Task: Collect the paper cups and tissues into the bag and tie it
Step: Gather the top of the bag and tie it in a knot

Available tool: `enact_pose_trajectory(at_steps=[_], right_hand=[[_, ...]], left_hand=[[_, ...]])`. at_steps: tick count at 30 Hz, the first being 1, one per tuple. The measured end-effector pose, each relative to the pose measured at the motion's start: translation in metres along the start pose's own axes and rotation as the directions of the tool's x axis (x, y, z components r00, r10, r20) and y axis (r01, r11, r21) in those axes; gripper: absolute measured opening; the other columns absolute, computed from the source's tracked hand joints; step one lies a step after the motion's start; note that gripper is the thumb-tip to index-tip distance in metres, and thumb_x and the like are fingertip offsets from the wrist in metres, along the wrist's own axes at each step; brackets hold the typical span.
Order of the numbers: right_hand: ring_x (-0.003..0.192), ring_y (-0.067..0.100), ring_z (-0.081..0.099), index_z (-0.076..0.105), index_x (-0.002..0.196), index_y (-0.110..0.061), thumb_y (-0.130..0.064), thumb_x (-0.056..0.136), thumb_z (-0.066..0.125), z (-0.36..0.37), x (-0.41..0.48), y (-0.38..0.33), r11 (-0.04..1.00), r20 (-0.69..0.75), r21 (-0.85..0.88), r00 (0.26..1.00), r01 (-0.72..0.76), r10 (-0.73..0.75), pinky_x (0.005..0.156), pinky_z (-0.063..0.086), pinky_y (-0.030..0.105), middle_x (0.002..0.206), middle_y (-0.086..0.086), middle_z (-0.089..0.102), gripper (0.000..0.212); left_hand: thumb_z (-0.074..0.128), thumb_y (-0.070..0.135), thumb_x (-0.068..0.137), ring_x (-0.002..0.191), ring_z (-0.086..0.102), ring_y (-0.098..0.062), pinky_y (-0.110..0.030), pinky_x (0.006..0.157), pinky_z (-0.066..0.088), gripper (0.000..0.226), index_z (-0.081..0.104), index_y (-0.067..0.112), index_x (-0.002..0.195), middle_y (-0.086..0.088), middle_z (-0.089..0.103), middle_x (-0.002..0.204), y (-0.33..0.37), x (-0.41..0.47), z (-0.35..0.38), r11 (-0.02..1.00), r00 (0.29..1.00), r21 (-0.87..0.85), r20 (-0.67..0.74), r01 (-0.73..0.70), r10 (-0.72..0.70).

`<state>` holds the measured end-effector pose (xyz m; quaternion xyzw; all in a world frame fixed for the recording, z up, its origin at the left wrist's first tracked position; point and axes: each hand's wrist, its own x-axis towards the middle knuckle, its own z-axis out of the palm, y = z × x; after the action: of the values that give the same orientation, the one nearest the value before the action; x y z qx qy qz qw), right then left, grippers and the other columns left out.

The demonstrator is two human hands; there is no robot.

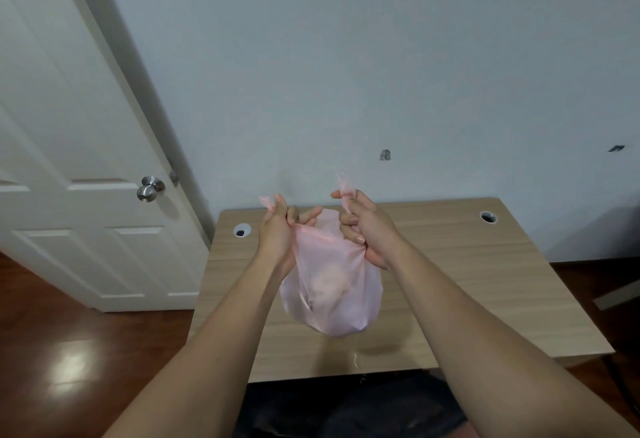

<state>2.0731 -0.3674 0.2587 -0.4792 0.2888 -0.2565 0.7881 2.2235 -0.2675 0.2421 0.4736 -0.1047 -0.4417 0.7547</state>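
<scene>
One pink bag hangs over the desk, left hand and right hand each pinching one handle, two grommets at the back edge.

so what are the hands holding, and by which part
Both hold the pink plastic bag by its top: the left hand grips one handle end, the right hand the other, with the bag lifted above the desk.

The bag is thin, translucent pink plastic, crinkled at its gathered top. The desk shows matt, pale wood grain; the floor is glossy dark wood, and the doorknob brushed metal.
</scene>
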Motion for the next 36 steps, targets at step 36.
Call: enact_pose_trajectory(at_steps=[36], right_hand=[[0.059, 0.016, 0.035, 0.062, 0.114, 0.007, -0.015, 0.095, 0.055, 0.009, 0.004, 0.007, 0.939, 0.12, -0.344, 0.99, -0.032, 0.078, 0.059, 0.019, 0.037, 0.088, 0.007, 0.064, 0.03]], left_hand=[[0.047, 0.011, 0.112, 0.046, 0.039, -0.006, -0.018, 0.047, 0.032, 0.033, 0.066, 0.012, 0.085, 0.002, 0.056, 0.061, 0.007, -0.011, 0.008, 0.844, 0.978, 0.536, 0.188, -0.026, -0.089]])
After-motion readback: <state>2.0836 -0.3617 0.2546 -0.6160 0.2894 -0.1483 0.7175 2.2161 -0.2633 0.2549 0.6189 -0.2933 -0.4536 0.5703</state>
